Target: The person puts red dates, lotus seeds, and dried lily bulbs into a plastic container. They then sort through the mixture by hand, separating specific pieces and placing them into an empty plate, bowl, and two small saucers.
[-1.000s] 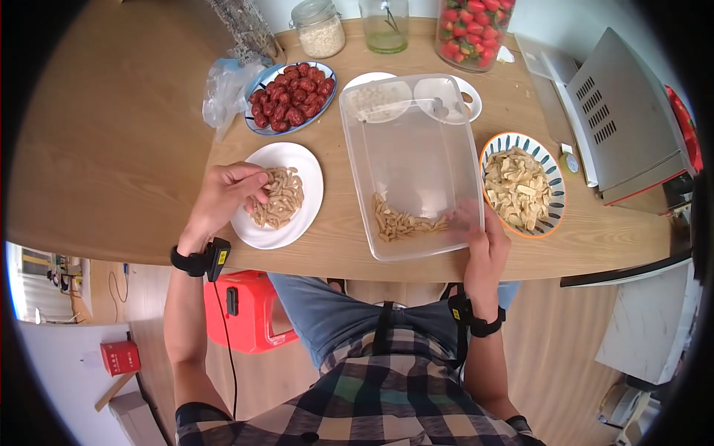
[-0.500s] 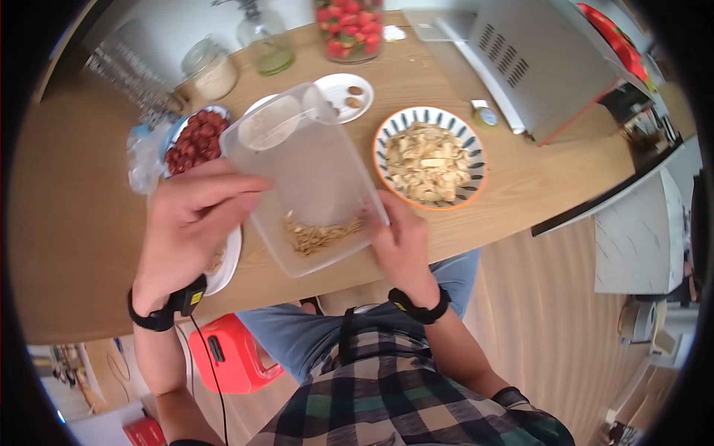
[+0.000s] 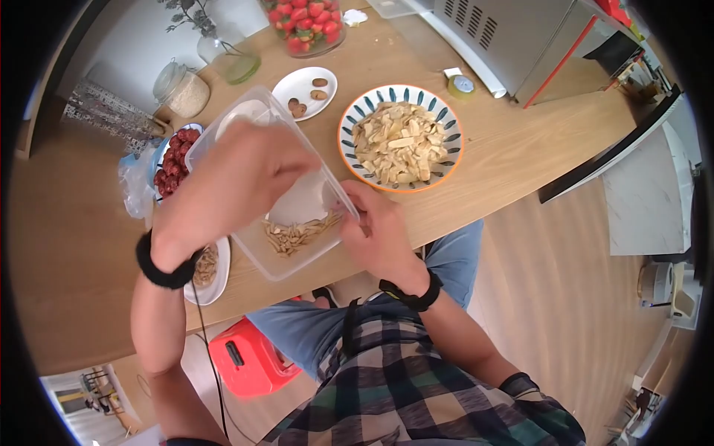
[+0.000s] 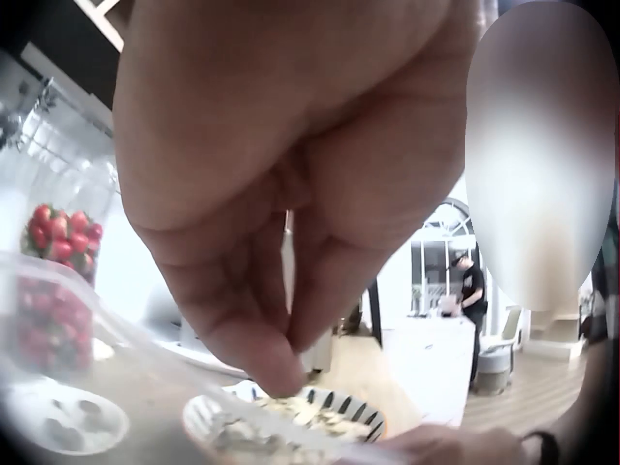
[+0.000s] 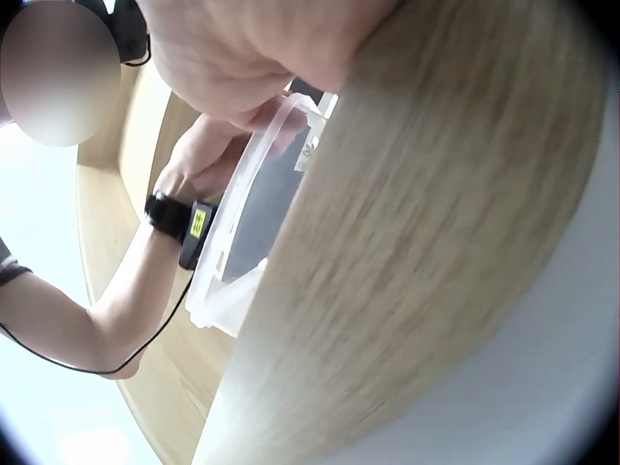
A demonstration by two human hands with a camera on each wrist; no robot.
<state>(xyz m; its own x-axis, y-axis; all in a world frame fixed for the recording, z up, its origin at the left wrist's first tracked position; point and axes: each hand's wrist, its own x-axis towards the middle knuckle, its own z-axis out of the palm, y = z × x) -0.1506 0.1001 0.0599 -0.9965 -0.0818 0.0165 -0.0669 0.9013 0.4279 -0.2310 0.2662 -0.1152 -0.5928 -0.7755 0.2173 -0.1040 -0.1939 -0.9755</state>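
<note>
My right hand [image 3: 379,230] grips the right rim of a clear plastic container [image 3: 255,258]. Tan strips [image 3: 295,236] lie in its near end. Above the container, my left hand [image 3: 238,175] reaches rightward, slightly blurred. In the left wrist view its fingers [image 4: 257,354] point down close to the thumb; I cannot tell whether they hold a small piece. A white plate [image 3: 222,271] with similar strips lies partly hidden below the left wrist. Right of the container stands an orange-rimmed bowl [image 3: 448,134] full of pale dried slices [image 3: 401,141].
Behind the container a small white plate [image 3: 285,85] bears several brown pieces. Red dates [image 3: 175,165] lie at the left beside a plastic bag [image 3: 136,189]. A lidded jar [image 3: 186,91], glass vase [image 3: 236,67] and strawberry jar [image 3: 306,26] stand behind. A grey appliance [image 3: 513,44] occupies the back right.
My left hand has left the plate of strips and moved right, across the container. The right hand keeps its grip on the container's rim. The head view has turned rightward.
</note>
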